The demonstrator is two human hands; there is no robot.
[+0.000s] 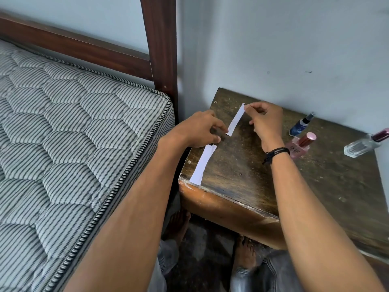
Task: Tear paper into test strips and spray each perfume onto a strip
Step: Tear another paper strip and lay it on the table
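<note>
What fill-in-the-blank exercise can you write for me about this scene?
The left hand and right hand pinch the held strip, whose colour is ____.
A second strip lies on the table, near its ____ edge.
The number of perfume bottles on the table is ____.
Missing words: white; left; three.

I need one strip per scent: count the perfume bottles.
3: blue bottle at the back, pink bottle in front of it, clear bottle farthest right; more may sit off frame.
</note>
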